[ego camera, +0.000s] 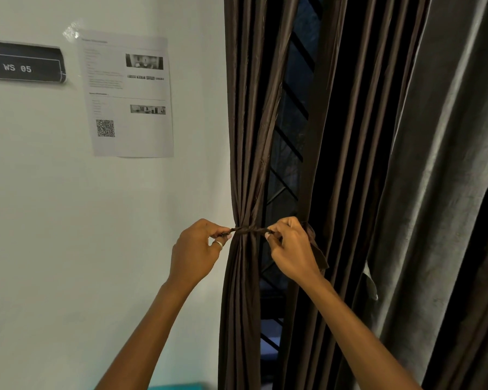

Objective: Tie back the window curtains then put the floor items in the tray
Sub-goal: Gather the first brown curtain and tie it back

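Note:
A dark brown curtain (245,136) hangs beside the window and is gathered into a narrow bunch at hand height. A thin brown tie-back strip (250,230) runs across that bunch, pulled taut. My left hand (197,249), with a ring on one finger, pinches the strip's left end. My right hand (290,246) pinches the right end, and a loose tail of the strip (319,251) hangs behind it. A second brown curtain (347,164) hangs loose to the right. No tray or floor items are in view.
Black window bars (290,142) show in the gap between the curtains. A grey drape (440,178) hangs at far right. On the white wall at left are a printed sheet (127,94) and a dark "WS 05" sign (23,63). A teal edge (178,386) shows at the bottom.

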{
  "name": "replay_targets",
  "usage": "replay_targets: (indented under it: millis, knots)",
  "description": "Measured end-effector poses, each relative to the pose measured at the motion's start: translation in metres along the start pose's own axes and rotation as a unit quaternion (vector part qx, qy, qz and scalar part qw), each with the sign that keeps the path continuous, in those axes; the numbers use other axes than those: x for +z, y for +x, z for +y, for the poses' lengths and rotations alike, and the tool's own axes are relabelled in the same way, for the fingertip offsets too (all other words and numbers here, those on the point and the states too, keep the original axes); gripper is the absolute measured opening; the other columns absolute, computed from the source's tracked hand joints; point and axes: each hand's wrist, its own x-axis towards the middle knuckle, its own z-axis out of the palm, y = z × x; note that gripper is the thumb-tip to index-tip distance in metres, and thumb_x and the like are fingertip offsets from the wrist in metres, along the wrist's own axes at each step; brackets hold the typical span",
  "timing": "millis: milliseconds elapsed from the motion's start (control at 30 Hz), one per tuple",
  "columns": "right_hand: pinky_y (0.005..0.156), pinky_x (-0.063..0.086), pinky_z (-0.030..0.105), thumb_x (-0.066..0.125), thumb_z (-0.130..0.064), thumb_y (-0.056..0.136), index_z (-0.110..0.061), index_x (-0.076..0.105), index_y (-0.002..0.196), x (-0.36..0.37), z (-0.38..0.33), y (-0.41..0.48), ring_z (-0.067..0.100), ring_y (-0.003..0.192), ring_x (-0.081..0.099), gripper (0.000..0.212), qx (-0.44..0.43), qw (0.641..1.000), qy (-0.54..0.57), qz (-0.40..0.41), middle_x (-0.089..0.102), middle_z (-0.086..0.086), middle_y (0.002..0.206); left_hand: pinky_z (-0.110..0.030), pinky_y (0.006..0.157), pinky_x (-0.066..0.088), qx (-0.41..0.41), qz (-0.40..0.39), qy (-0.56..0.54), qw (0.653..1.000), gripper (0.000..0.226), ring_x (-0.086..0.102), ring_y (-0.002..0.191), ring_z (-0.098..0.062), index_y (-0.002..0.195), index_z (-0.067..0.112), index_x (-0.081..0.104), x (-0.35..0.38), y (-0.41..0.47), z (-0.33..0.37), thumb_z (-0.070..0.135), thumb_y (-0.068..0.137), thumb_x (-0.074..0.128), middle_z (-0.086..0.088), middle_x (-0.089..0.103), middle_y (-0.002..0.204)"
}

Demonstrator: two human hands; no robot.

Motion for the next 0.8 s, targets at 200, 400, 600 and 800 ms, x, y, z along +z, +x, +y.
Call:
replay_targets:
  millis: [200,400,600,800]
  knots:
    - [0.070,0.040,0.005,0.062,-0.022,0.098,-0.020,0.066,0.103,-0.001,0.004,-0.006,-0.005,0.086,0.054,0.007,0.019,1.000,0.025,-0.003,0.054,-0.012,0.103,-0.020,0.072,0.049,-0.034,0.005,0.024,0.999,0.023,0.064,0.087,-0.009,0.109,0.027,0.072,0.013,-0.002,0.016,0.043,0.093,0.065,0.012,0.067,0.100]
    - [0.081,0.050,0.011,0.064,-0.026,0.098,-0.019,0.067,0.115,-0.010,0.020,-0.014,0.000,0.094,0.062,0.019,0.048,0.997,0.056,-0.014,0.062,-0.010,0.111,-0.025,0.066,0.045,-0.104,-0.019,0.063,0.992,0.034,0.065,0.088,-0.011,0.119,0.028,0.059,0.031,-0.014,0.033,0.047,0.092,0.064,0.014,0.059,0.102]
    - [0.087,0.055,0.021,0.064,-0.026,0.097,-0.019,0.067,0.115,-0.019,0.049,-0.035,0.003,0.097,0.063,0.020,0.086,0.995,0.059,-0.008,0.066,-0.008,0.112,-0.029,0.073,0.050,-0.130,-0.058,0.083,0.986,0.047,0.062,0.085,-0.009,0.130,0.028,0.055,0.056,-0.034,0.046,0.055,0.092,0.060,0.018,0.059,0.095]
    - [0.079,0.049,0.015,0.063,-0.027,0.098,-0.020,0.067,0.116,-0.031,0.084,-0.054,0.007,0.099,0.064,0.020,0.131,0.990,0.050,0.006,0.067,-0.006,0.114,-0.020,0.062,0.044,-0.132,-0.090,0.073,0.985,0.033,0.059,0.075,0.002,0.116,0.033,0.064,0.079,-0.055,0.062,0.055,0.092,0.059,0.022,0.061,0.080]
